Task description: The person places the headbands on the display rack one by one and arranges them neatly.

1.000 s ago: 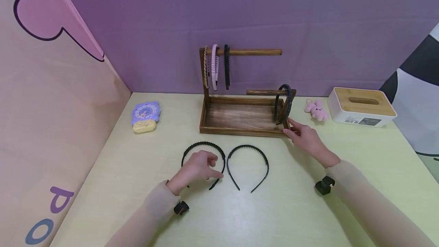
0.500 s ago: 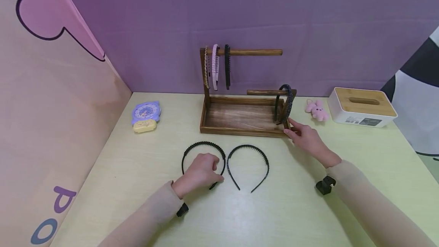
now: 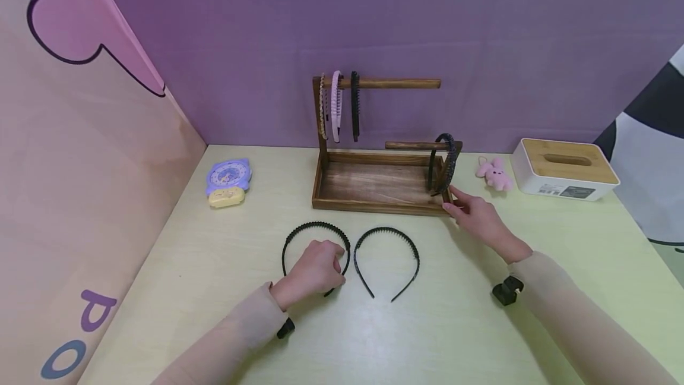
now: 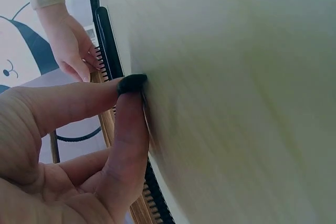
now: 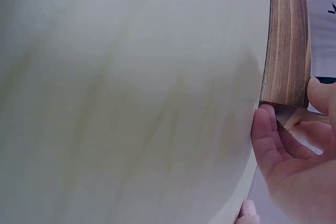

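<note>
So the left hand (image 3: 312, 269) has thumb and finger closed in a narrow pinch on a black headband (image 3: 316, 224), out near the end of its right leg, and the left wrist view shows that grip pretty clearly. That headband is lying on the bench (image 3: 406, 343), arch away from the person, open ends toward them; can't tell if the pinched leg is lifted at all. Big thing spatially, I'd say: the wooden rack (image 3: 374, 207) sits straight past the arch and off to the right, so the headband's long axis points roughly rackward while the hand has it by the near end. The left hand is obviously the closer one to it. The right hand (image 3: 483, 221) is well apart, gripping the rack's near right corner, thumb on one side and fingers on the other. A second dark headband (image 3: 386, 230) lies just beside the first one, facing the same way. Worth noting the upper rod (image 3: 401, 84) has its free end on the right, while the lower rod (image 3: 408, 145) has its free end on the left.
</note>
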A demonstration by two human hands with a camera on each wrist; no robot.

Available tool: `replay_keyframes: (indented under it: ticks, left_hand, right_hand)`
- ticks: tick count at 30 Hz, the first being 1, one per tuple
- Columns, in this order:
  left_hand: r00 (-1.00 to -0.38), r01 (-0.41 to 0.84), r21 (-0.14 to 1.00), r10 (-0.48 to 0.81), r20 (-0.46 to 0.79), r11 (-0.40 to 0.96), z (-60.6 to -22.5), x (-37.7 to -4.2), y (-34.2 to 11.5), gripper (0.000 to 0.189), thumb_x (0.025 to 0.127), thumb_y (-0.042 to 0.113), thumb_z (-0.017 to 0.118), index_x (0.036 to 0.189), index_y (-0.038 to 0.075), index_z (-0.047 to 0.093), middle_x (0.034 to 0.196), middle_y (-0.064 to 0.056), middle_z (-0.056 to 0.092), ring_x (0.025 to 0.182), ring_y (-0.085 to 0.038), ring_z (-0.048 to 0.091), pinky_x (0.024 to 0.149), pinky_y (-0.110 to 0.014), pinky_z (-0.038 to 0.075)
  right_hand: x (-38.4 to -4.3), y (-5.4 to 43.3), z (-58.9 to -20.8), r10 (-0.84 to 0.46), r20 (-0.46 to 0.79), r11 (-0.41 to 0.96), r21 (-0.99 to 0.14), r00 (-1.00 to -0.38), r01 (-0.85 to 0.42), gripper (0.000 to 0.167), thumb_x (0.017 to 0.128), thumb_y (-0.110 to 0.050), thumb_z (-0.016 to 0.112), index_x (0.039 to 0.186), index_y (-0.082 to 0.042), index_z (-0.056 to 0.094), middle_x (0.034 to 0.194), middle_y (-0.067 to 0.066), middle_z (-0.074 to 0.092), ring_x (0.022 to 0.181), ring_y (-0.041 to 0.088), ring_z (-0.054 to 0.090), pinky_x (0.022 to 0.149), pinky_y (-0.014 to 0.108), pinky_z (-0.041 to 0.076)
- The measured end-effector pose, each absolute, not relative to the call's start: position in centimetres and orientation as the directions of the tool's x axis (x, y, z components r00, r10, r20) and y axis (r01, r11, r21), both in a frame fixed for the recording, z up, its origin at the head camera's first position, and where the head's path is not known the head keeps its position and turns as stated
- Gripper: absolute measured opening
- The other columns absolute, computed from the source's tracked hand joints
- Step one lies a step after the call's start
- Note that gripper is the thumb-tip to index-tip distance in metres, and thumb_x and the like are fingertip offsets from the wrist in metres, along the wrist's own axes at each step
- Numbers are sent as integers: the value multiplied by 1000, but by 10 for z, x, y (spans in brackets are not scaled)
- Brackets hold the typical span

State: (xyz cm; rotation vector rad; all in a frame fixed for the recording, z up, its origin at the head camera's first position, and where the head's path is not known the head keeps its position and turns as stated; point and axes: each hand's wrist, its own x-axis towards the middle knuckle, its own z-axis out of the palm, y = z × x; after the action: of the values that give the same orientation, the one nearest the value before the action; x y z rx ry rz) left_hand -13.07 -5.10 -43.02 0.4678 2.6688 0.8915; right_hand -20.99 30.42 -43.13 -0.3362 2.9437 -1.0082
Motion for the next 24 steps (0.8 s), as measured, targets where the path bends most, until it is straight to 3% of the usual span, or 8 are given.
replay_keyframes:
  ticks: [2,5,11,14,18,21,24]
  left_hand:
    - [-903,221,614,396,-164,758,-430,-131,-52,23,69,-3,67,91,2,70,53,8,56,93,-17,57,81,-33,44]
    - [-903,216,620,396,-167,754,-430,-130,-52,34,67,-7,62,100,1,68,53,7,56,76,-15,54,69,-30,45]
    - [-916,213,612,374,-147,762,-424,-131,-54,27,66,-6,60,88,6,70,60,10,56,74,-15,52,64,-29,42]
    - [-925,220,605,360,-120,765,-418,-130,-56,18,68,-4,60,74,10,68,72,9,62,69,-15,49,60,-27,39]
    - [-934,221,603,344,-96,766,-410,-130,-57,18,68,-3,59,73,11,69,73,11,62,60,-14,44,53,-27,35]
    - [-937,224,601,339,-82,767,-405,-129,-59,32,69,-3,60,94,8,74,64,13,55,62,-14,47,55,-27,38]
    - [-940,225,596,334,-77,771,-402,-128,-61,40,70,-3,61,106,8,73,66,13,56,66,-13,49,58,-28,40]
  right_hand:
    - [-210,304,-431,-208,58,768,-608,-976,-199,60,100,-32,51,145,4,33,96,23,67,76,25,61,50,31,42]
    - [-209,304,-431,-208,61,769,-606,-976,-202,60,100,-32,51,144,4,33,94,22,68,74,23,61,50,31,42]
    - [-209,304,-431,-205,74,776,-596,-976,-208,58,100,-30,51,144,5,35,93,22,68,73,23,60,51,31,42]
    - [-208,303,-430,-204,74,774,-599,-976,-207,58,100,-29,52,144,5,34,94,23,68,74,24,61,51,31,42]
    - [-208,304,-430,-204,72,772,-602,-976,-206,58,100,-29,52,144,4,34,94,22,68,75,25,61,51,31,43]
    - [-209,304,-432,-207,76,772,-600,-975,-211,58,100,-29,52,144,4,34,94,22,68,76,25,62,52,31,43]
    - [-210,305,-433,-207,81,774,-596,-975,-214,58,100,-29,52,144,4,35,93,22,68,76,25,62,51,31,43]
